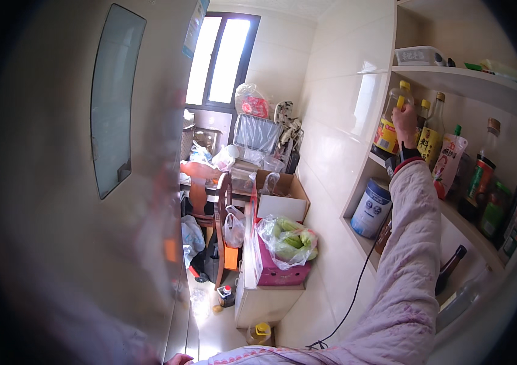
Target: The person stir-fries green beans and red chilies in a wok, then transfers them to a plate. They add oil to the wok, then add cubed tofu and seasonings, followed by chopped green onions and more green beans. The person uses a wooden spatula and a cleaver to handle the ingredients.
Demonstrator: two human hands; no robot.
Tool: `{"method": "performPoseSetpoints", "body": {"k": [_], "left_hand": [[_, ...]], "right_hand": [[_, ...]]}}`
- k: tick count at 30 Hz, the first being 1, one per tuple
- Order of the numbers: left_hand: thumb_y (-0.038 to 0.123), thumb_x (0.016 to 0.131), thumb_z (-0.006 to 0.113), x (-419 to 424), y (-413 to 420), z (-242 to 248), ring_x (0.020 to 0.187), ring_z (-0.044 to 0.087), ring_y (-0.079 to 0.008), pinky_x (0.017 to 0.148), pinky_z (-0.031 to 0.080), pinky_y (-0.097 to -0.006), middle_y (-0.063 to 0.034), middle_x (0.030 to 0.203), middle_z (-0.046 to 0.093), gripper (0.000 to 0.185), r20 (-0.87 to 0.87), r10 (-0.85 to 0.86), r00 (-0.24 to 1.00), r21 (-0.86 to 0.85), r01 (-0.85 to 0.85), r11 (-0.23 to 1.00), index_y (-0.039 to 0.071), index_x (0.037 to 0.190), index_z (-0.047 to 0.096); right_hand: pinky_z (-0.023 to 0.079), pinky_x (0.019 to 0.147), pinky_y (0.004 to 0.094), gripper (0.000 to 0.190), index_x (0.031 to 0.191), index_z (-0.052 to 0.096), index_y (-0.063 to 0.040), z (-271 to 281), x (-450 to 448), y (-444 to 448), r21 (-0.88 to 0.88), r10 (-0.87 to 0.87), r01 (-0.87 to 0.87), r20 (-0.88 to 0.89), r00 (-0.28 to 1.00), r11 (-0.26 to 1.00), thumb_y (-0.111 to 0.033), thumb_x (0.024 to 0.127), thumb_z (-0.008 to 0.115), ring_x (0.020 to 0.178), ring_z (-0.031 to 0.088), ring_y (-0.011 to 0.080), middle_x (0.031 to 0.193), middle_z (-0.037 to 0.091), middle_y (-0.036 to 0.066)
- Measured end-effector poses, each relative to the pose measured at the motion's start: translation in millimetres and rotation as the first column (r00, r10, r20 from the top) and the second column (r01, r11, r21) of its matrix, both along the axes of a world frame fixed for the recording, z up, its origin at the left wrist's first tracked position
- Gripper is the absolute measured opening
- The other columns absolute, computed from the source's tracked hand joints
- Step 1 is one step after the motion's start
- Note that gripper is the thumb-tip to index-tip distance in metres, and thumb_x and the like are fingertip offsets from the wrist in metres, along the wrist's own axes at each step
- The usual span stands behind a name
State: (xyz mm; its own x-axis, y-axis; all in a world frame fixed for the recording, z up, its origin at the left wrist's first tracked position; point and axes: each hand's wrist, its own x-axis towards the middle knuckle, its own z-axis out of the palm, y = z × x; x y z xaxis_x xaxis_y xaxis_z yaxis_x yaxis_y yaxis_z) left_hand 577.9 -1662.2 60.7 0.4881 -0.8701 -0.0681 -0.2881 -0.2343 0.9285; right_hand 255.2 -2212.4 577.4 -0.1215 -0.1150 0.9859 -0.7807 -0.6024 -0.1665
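Observation:
My right hand (405, 122) grips the yellow handle of a large clear plastic jug (385, 132) with a yellow cap. The jug stands on the middle shelf and holds dark liquid low down. Just beside it are a yellow-labelled glass bottle (431, 132), a darker yellow-capped bottle partly behind my hand, and a white and pink spout pouch (450, 157) with a green cap. Only a small part of my left hand (179, 359) shows at the bottom edge; its fingers cannot be made out.
Several sauce bottles line the shelf board (473, 232) to the right. Below sits a blue and white tin (371, 207), with a black cable (354, 296) hanging near it. A refrigerator-like door (58, 182) fills the left. Bagged green vegetables (288, 239) rest on a magenta box (281, 273).

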Motion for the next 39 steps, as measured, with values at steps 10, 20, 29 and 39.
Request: {"method": "performPoseSetpoints", "body": {"k": [10,20,29,39], "left_hand": [[0.01,0.089,0.061,-21,20,24,0.08,0.064,-0.0246,0.072,0.049,-0.0326,-0.0146,0.088,0.067,0.016,0.064,-0.092,0.994,-0.161,0.101,0.982,-0.002,0.098,0.065],[0.0,0.089,0.059,-77,96,85,0.084,0.064,-0.0242,0.075,0.05,-0.0316,-0.012,0.092,0.065,0.012,0.262,0.236,0.936,-0.531,-0.065,0.845,0.001,0.1,0.063],[0.023,0.083,0.075,-183,170,143,0.091,0.057,-0.0177,0.077,0.048,-0.0295,-0.0132,0.115,0.058,0.057,0.341,0.645,0.684,-0.513,-0.439,0.737,-0.002,0.127,0.052],[0.022,0.079,0.079,-290,267,129,0.095,0.057,-0.0178,0.075,0.046,-0.0272,-0.0074,0.109,0.062,0.046,0.285,0.833,0.474,-0.534,-0.644,0.548,0.004,0.118,0.061]], "right_hand": [[0.044,0.061,0.0234,0.016,0.091,0.057,-0.003,-159,100,193,0.087,0.815,-0.816,0.055,0.576,0.571,-0.015,0.091,0.066,0.069,0.055,0.0076,0.077,0.058,0.0],[0.047,0.056,0.0221,0.02,0.094,0.053,0.002,-360,140,393,0.452,0.748,-0.663,0.612,-0.256,-0.596,-0.013,0.09,0.066,0.062,0.061,0.011,0.075,0.063,0.007],[0.04,0.05,0.0262,0.037,0.089,0.062,0.002,-415,145,449,0.634,0.492,-0.077,0.512,-0.704,-0.769,-0.034,0.086,0.072,0.055,0.054,0.0126,0.068,0.059,0.006],[0.04,0.053,0.0282,0.03,0.086,0.059,0.0,-436,131,576,0.662,0.195,0.219,0.492,-0.849,-0.717,-0.028,0.087,0.069,0.056,0.052,0.0168,0.066,0.058,0.007]]}}
